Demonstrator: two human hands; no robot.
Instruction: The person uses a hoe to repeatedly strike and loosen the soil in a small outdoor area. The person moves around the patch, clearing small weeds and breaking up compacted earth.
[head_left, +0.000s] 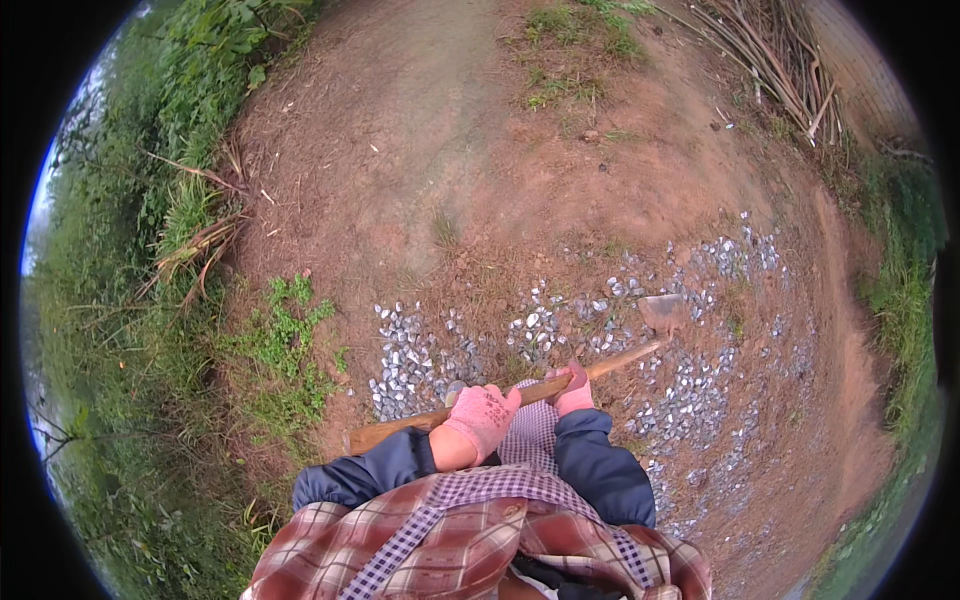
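Note:
A hoe with a long wooden handle (622, 358) slants across the front of my body. My left hand (484, 416), in a pink glove, is closed around the handle near its butt end, which sticks out at the lower left. Farther along the shaft, my right hand (574, 386) grips it in a matching glove. The hoe's flat metal blade (663, 310) is at the far right end, among scattered grey gravel (694, 386). Soil colours part of the blade; whether it touches the ground I cannot tell.
More gravel (405, 356) lies ahead of my left hand on the bare dirt track (450, 150). Leafy bushes (112, 262) and a low green plant (281, 330) border the left side. A pile of cut sticks (787, 67) lies at upper right, with a grassy edge (911, 352) below.

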